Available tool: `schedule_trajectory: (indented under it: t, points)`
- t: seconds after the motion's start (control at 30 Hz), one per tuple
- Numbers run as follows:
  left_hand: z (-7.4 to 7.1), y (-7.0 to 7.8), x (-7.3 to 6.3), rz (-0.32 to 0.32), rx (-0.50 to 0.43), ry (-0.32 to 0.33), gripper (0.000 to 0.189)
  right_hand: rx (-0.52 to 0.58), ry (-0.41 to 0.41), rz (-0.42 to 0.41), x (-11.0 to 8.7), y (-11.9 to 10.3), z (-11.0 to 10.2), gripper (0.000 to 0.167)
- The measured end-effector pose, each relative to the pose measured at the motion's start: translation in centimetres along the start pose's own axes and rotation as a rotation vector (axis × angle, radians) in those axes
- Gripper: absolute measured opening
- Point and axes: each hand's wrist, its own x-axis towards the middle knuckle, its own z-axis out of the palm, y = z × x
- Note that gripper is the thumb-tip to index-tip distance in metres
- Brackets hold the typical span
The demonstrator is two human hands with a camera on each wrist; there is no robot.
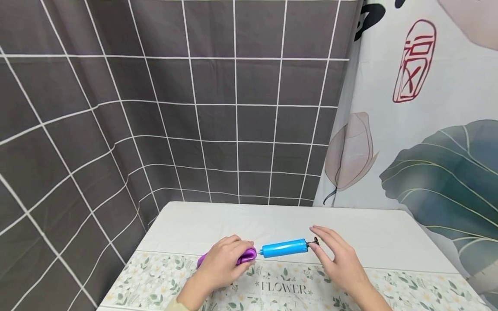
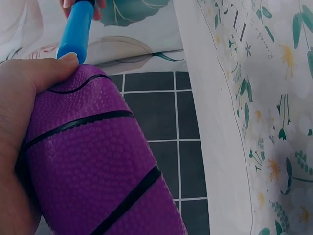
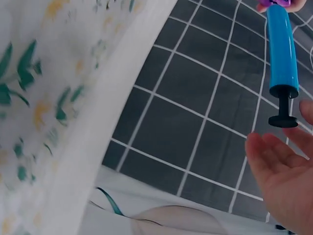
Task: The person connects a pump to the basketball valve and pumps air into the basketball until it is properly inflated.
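My left hand (image 1: 223, 261) grips a folded, deflated purple ball (image 1: 247, 255). In the left wrist view the ball (image 2: 93, 147) shows a pebbled skin with black seam lines, and the thumb lies by its end. A blue hand pump (image 1: 284, 248) sticks out from that end, its nozzle at the ball. The pump's black handle (image 3: 282, 121) points toward my right hand (image 1: 342, 263). The fingers of that hand are spread around the handle without gripping it; whether a fingertip touches it I cannot tell.
Below the hands is a table with a white cover (image 1: 233, 220) and a floral band (image 1: 155, 276) printed "FLOWER". A dark grid-patterned curtain (image 1: 214, 121) hangs behind and to the left. At the right hangs a white curtain (image 1: 389, 172) with leaf prints.
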Motion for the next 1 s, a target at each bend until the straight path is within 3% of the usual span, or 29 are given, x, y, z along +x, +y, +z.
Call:
schedule_trajectory:
  t: [0.3,0.63,0.87,1.0]
  points:
    - [0.5,-0.5,-0.3,-0.047,-0.059,-0.051,0.03,0.184,-0.047,0.176,-0.6,0.6,1.2,0.029]
    - [1.1,-1.8,-0.9,-0.223,-0.205,-0.318,0.019,0.227,-0.155,0.344,-1.1,0.1,2.1,0.019]
    - [1.5,-2.3,-0.9,-0.283,-0.217,-0.419,0.025,0.246,-0.195,0.372,-1.1,-0.2,2.4,0.017]
    - [1.5,-1.8,-0.4,-0.319,-0.164,-0.456,0.039,0.237,-0.185,0.404,-1.0,-0.3,2.5,0.017]
